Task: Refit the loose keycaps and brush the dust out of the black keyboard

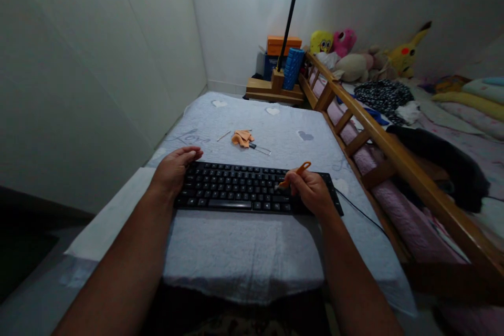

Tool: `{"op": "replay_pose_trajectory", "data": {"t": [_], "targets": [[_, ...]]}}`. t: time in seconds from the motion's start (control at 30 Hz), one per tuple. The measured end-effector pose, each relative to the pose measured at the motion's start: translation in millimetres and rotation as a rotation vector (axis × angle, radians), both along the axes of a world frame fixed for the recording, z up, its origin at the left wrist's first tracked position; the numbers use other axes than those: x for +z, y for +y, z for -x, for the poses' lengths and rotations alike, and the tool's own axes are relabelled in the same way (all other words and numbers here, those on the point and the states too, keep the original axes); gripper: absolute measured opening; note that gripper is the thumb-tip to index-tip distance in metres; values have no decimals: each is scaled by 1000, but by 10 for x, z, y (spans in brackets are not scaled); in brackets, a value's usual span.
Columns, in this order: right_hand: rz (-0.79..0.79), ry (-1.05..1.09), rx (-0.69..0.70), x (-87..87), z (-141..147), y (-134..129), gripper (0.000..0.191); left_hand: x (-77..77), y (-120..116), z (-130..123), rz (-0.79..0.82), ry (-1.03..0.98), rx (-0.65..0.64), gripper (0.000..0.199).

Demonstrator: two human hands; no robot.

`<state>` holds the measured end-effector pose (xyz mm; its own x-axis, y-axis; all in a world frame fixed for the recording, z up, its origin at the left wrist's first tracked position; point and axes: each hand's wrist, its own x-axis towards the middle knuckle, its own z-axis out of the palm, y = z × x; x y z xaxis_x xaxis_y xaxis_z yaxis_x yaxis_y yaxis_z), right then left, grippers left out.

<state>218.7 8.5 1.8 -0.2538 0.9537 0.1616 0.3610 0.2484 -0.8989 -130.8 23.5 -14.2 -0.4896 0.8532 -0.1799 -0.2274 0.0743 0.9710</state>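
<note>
- Black plastic keyboard (230,187), lying flat on the cloth-covered bench (244,257), space bar toward the near edge, between the two hands and partly under both.
- Right hand (309,188) over the keyboard's right-hand part, closed, with thumb and fingers pinched around a small orange brush (304,167).
- Looped end of the brush pointing up and away to the right; pale bristles (small and a little blurred) down at the keys.
- Left hand (173,169) at the keyboard's left end, half curled, fingers bent inward near the far left corner (cannot tell whether gripping the edge or merely resting against it).
- Beyond the keyboard, near the middle of the bench: a crumpled orange cloth (243,137).
- Just right of that cloth, a thin wire tool (263,150) with a dark handle (handle end right against the cloth).
- Left of the cloth, a slender pale stick (223,136), lying at a slant.
- From the keyboard's right end, a black cable (362,210) running toward the bench's right edge.
- Alongside on the right, a wooden bed rail (364,114), with plush toys (352,65) behind.
</note>
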Motion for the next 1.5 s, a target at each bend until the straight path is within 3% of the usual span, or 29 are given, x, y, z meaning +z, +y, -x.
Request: {"op": "replay_pose_trajectory", "data": {"t": [0.17, 0.4, 0.57, 0.9, 1.13, 1.2, 1.37, 1.5], "targets": [[139, 134, 73, 52, -52, -63, 45, 15, -6, -11, 6, -7, 2, 14], [-50, 135, -110, -22, -29, 11, 40, -7, 0, -1, 1, 22, -6, 15], [-127, -15, -99, -63, -35, 35, 39, 4, -4, -7, 7, 20, -12, 15], [63, -17, 16, 97, -95, -79, 45, 22, -10, -19, 22, 18, -4, 13], [213, 105, 187, 70, -143, -103, 46, 25, -18, -25, 20, 15, -2, 14], [184, 145, 161, 53, -146, -92, 45, 30, -23, -27, 23, 16, 1, 13], [-32, 148, -75, 53, -120, -41, 41, 40, -22, -24, 21, 24, -7, 13], [-95, 16, -102, 74, -110, -25, 40, 32, -15, -17, 18, 34, -9, 13]]}}
